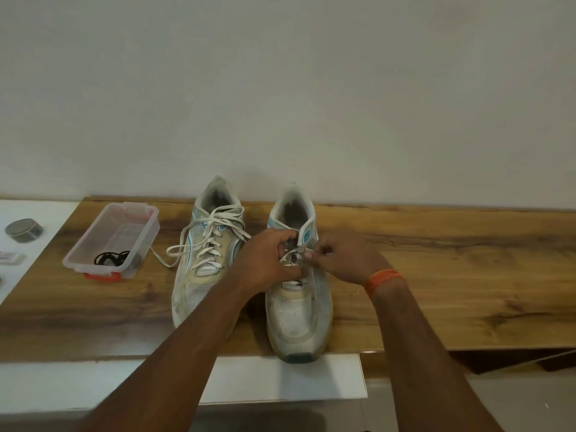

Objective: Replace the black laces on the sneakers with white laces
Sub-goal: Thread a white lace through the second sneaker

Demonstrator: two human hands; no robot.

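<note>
At the far left, on a white surface [46,213], lies a round grey tin [23,230], and below it a small pale item that is too cut off to name. Next, on the wooden table [436,275], stands a clear plastic container [112,238] with a red clip at its near end; the black laces [110,258] lie coiled inside it. Just beside the container stands the left sneaker [205,251], toe toward the person, already threaded with a white lace [215,232] whose loose ends hang over its side onto the table. The left hand [268,263] reaches across to the right sneaker [296,291], its fingers curled, pinching the second white lace [291,253] at the eyelets. The right hand [339,260], with an orange band [383,280] on the wrist, has its fingers bent and pinches the same lace from the other side. This sneaker is laced only in the lower part, as far as I can see.
</note>
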